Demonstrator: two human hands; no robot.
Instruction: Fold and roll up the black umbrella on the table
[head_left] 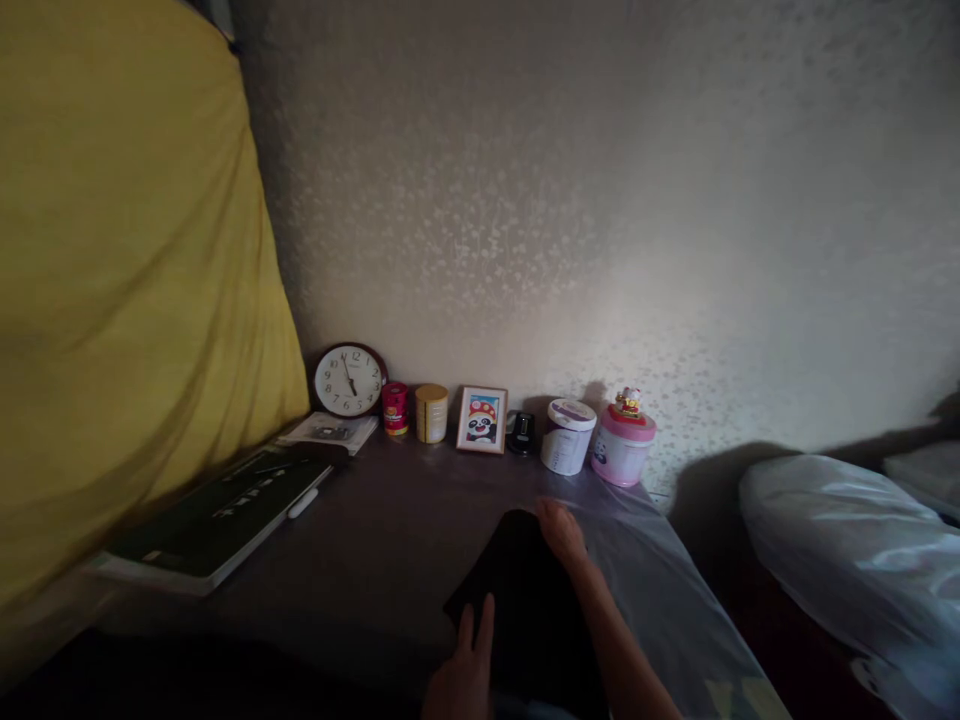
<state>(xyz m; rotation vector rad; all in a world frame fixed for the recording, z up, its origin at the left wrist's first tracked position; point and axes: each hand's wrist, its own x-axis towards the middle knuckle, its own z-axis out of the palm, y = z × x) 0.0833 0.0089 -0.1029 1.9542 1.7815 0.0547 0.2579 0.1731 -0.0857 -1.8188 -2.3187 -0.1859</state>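
A dark piece of black cloth (534, 610) lies on the covered table in front of me. What sort of garment or fabric it is cannot be made out in the dim light. My left hand (461, 672) rests at its near left edge, two fingers stretched forward over the fabric. At the far right corner of the cloth is my right hand (561, 530), its fingers curled against the edge. Part of the cloth's near end fades into shadow at the bottom.
Along the wall stand a round clock (350, 381), a red can (395, 409), a yellow canister (431, 414), a framed panda picture (481, 420), a purple-white tub (568, 437) and a pink tub (623, 448) topped by a figurine. A thick green book (217, 515) lies left, beside a yellow curtain (135, 250).
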